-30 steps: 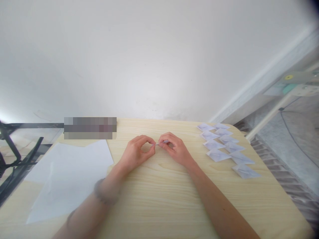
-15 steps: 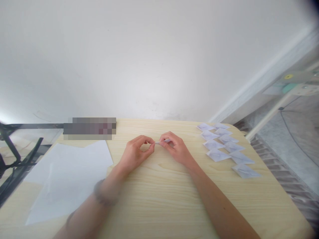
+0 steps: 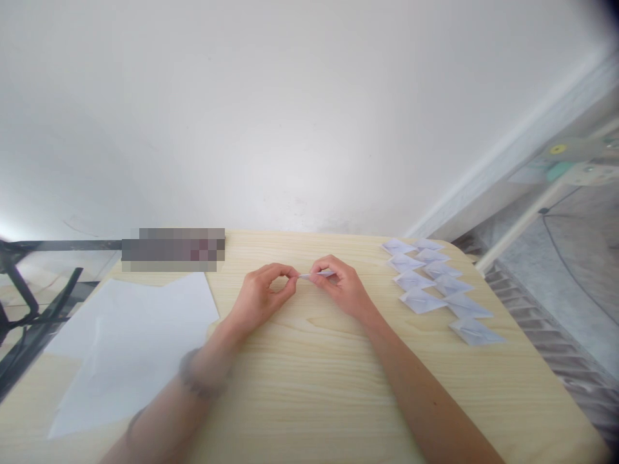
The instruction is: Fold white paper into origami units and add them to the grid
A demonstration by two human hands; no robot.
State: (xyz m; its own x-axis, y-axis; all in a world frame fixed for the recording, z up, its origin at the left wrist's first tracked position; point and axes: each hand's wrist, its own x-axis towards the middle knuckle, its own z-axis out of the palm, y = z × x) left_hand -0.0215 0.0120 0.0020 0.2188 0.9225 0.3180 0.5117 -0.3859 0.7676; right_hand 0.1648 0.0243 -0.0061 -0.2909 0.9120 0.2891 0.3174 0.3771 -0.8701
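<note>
Between my two hands is a small piece of folded white paper, held just above the middle of the table. My left hand pinches its left tip between thumb and forefinger. Thumb and fingers of my right hand are closed on its right part, and some of the paper shows behind them. Most of the fold is hidden by my fingers. To the right, several folded white paper pieces of a pointed diamond shape lie in two slanting columns.
Loose white paper sheets lie overlapping on the left of the wooden table. A pixelated dark object is at the back left. Behind the table rises a white wall. Black metal bars stand off the left edge.
My left hand has shifted very slightly left, so a little more of the paper shows between my hands. My right hand keeps nearly the same place and hold.
</note>
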